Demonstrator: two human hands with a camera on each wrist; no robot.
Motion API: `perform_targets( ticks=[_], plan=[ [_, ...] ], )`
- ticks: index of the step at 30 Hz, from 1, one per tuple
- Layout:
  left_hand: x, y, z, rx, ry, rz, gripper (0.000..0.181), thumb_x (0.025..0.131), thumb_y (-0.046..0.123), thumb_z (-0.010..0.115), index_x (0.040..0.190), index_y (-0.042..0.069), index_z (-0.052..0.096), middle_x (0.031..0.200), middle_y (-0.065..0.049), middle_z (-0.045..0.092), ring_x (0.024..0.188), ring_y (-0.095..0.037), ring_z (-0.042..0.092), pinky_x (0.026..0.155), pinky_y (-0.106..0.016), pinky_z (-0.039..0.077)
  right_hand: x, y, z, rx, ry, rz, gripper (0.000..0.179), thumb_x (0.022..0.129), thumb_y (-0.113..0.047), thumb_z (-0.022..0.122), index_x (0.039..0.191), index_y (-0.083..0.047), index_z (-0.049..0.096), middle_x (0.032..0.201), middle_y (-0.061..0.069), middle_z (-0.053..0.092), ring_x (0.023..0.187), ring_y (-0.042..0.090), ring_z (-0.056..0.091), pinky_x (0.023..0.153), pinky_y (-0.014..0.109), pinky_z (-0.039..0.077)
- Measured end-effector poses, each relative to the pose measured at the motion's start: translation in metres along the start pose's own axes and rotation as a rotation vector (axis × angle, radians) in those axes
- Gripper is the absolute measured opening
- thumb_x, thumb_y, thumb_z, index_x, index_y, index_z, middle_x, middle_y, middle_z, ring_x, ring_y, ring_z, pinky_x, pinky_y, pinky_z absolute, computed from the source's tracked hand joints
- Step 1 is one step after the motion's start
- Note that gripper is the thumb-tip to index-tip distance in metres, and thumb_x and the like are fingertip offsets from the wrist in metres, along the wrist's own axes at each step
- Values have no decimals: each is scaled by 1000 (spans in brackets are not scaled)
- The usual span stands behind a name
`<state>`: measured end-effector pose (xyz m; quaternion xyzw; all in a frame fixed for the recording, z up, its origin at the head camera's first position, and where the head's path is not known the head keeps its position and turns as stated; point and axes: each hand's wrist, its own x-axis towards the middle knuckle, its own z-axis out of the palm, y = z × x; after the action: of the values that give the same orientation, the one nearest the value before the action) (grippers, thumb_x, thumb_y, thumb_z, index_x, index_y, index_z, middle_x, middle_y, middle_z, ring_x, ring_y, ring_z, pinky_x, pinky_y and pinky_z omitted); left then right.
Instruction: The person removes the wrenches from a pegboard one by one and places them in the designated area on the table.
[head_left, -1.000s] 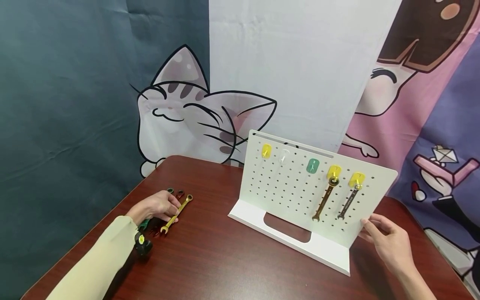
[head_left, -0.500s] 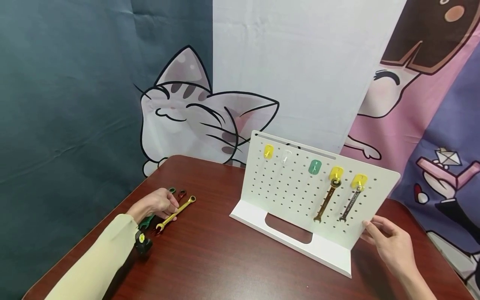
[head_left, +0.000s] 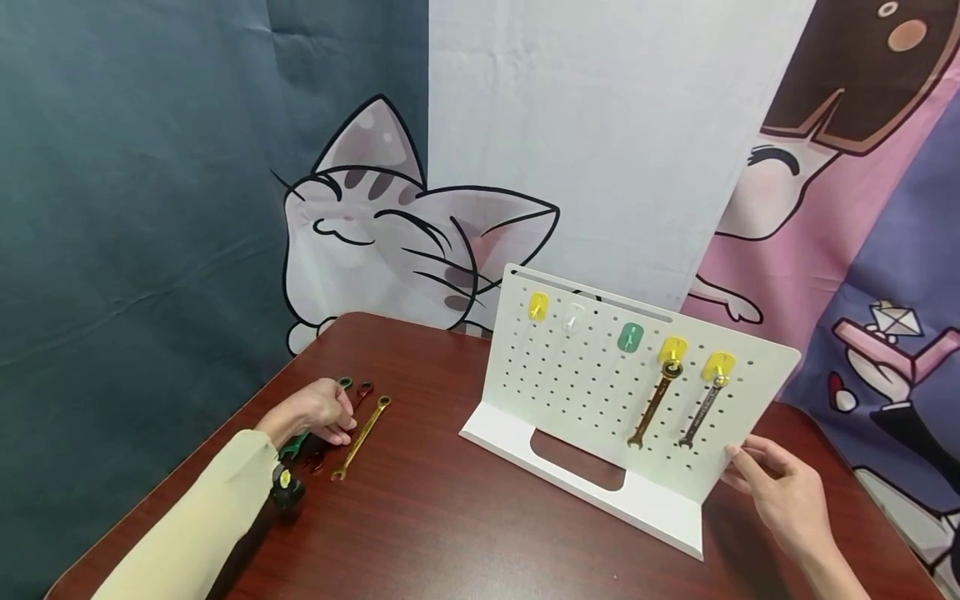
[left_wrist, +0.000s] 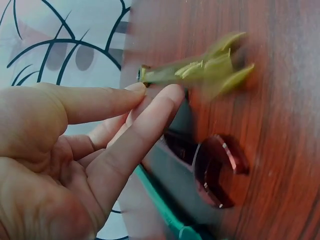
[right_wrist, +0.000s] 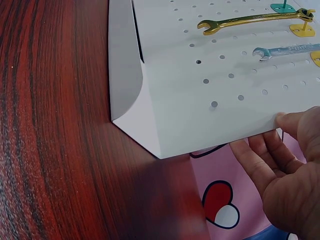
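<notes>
Nearest you, at the lower left of the frame, a pale cloth sleeve (head_left: 195, 525) leads to your left hand (head_left: 315, 412), above a small group of loose wrenches. You look to be at the step of handling the yellow wrench (head_left: 362, 440), left of centre on the desk (head_left: 480, 533). Your left fingers are narrow and slack: the tips of thumb and forefinger stand close together with nothing visible between them, and whether they touch the yellow wrench you cannot tell. The next move probably calls for a sure pinch on its slim shaft, minding the red wrench (left_wrist: 201, 182) and green wrench (left_wrist: 157, 197) close by.

At the lower right, your right hand (head_left: 783, 492) pinches the side edge of the white board (head_left: 577, 367), thumb in front, apparently to steady it.

The desk is reddish brown, streaked with wood grain. The yellow wrench is blurred in the left wrist view, yet shows lettering and a forked end; the red one gleams like polished metal and is likely slippery.

Farther back, the board is thin and smooth, pierced by round holes, with a long cutout below. A bronze wrench (head_left: 652, 408) and a silver wrench (head_left: 702, 412) hang from yellow hooks (head_left: 672, 348). Behind, creased cloth (head_left: 487, 100) bears a cartoon cat.
</notes>
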<state>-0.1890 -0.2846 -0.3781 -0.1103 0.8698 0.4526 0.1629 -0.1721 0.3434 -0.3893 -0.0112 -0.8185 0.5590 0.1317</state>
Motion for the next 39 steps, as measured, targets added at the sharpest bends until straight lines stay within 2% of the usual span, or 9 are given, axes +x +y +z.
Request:
perform_targets(
  ticks=[7,13,19,24,31,39],
  plan=[
    [-2,1,-8,-1,24,34,13,96,-8,67,105,-11,57,92,-20,70,66,-18,75,63,-29,65,0,1,0,12,4,-1,15,101,-12,73,103,-28,74,84,-22,73,68,3,77,63,19,62],
    [-1,1,-9,43,32,82,17,98,-4,65,112,-14,65,99,-22,74,78,-23,77,73,-37,67,-1,1,1,58,0,5,19,100,-11,73,101,-29,74,85,-21,73,68,4,77,63,20,62],
    [0,6,-4,23,19,177,25,101,-1,63,122,-14,66,111,-26,75,95,-30,77,87,-45,66,0,0,1,46,1,-1,14,100,-11,73,104,-24,74,85,-21,73,69,4,77,64,20,63],
    [2,9,1,-45,-53,255,33,103,2,63,133,-13,62,122,-29,73,109,-35,76,96,-48,63,1,-1,1,-5,7,-19,7,100,-11,73,107,-14,74,85,-22,73,69,3,77,64,20,62],
    [5,15,4,-182,-211,335,48,103,4,66,145,-15,51,140,-34,63,127,-43,68,105,-47,57,1,-2,2,26,3,-15,9,100,-10,73,107,-17,74,85,-22,73,69,3,77,64,20,63],
    [6,22,13,-273,-305,352,57,101,5,70,151,-10,48,148,-34,57,132,-42,64,104,-38,58,1,-1,2,-29,7,-14,12,102,-13,72,113,-10,73,86,-25,71,70,3,77,64,19,62]
  ],
)
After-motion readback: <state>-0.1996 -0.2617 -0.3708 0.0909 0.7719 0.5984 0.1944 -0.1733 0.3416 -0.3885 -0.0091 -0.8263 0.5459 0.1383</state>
